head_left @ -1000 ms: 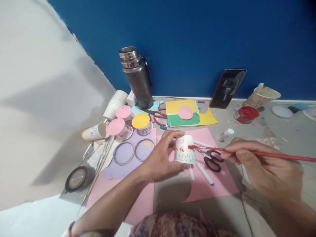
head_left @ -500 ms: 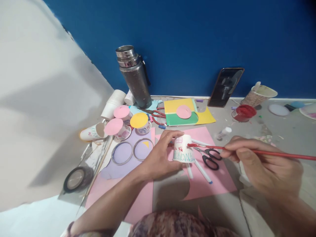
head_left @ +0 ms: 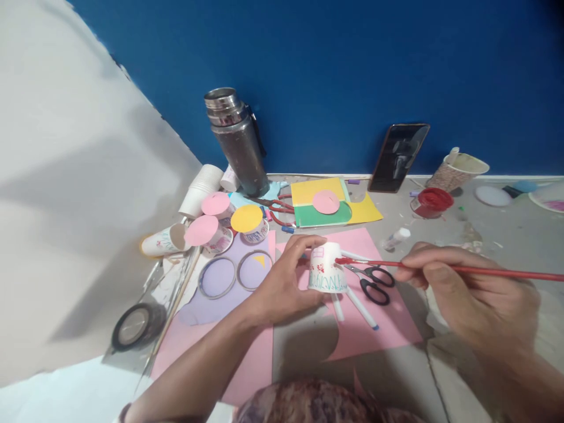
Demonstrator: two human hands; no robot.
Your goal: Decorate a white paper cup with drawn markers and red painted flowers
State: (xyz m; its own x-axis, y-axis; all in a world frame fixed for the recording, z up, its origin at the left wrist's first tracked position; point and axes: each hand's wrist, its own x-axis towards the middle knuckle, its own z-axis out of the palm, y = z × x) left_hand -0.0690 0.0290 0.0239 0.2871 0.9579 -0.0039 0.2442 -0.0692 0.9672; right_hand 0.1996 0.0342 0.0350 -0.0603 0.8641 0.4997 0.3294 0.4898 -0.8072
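1. The left hand (head_left: pixel 286 285), near the centre of the frame, was clamped by fingers and thumb around the side of a white paper cup (head_left: pixel 328 277).
2. The cup, slightly right of and below centre, was held narrow end up; green strokes ringed its lower part, with red marks and a pink outline above.
3. The right hand (head_left: pixel 476 299), at lower right, had its thumb and fingers closed on a red paintbrush (head_left: pixel 493 271), whose red tip lay against the cup's right side.
4. Black-handled scissors (head_left: pixel 375 292) rested on a pink sheet (head_left: pixel 392 338), right of centre.
5. A jar of red paint (head_left: pixel 432 204) stood at right; a steel flask (head_left: pixel 240 150) stood at upper left of centre.
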